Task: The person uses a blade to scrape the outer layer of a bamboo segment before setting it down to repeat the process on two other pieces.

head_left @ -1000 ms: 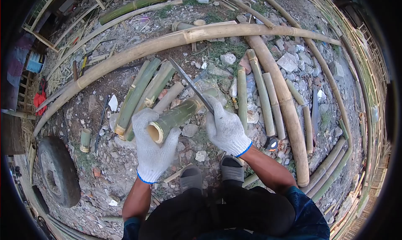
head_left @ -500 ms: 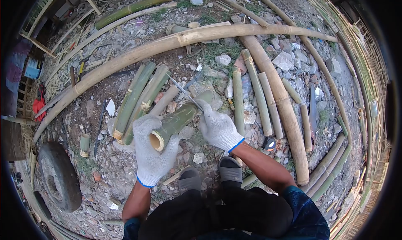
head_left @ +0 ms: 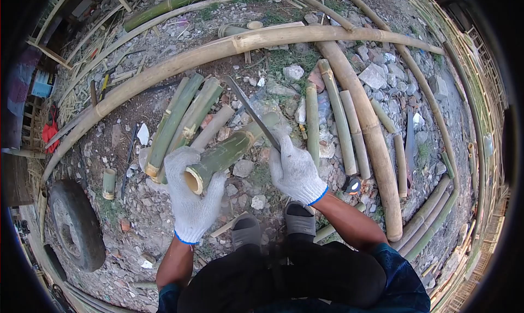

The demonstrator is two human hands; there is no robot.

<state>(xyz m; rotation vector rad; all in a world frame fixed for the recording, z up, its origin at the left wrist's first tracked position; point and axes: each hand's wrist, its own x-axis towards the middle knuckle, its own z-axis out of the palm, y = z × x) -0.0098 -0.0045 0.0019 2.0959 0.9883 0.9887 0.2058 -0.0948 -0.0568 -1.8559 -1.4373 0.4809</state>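
Observation:
My left hand, in a white knit glove with a blue cuff, grips the near end of a short green bamboo section. That section slants away to the upper right, and its hollow cut end faces me. My right hand, gloved the same way, is closed round a long-bladed knife. Its dark blade points to the upper left and crosses above the section's far end; the handle is hidden in my fist. Left of the section lie several cut green bamboo pieces.
A long bamboo pole arches across the rubble ahead. Another thick pole and several shorter pieces lie to the right. An old tyre is at the left, near a small bamboo piece. A saw rests far right.
My right hand has shifted slightly right, and the blade has turned to show more of its flat side. My left hand and the bamboo section have moved a little left and up.

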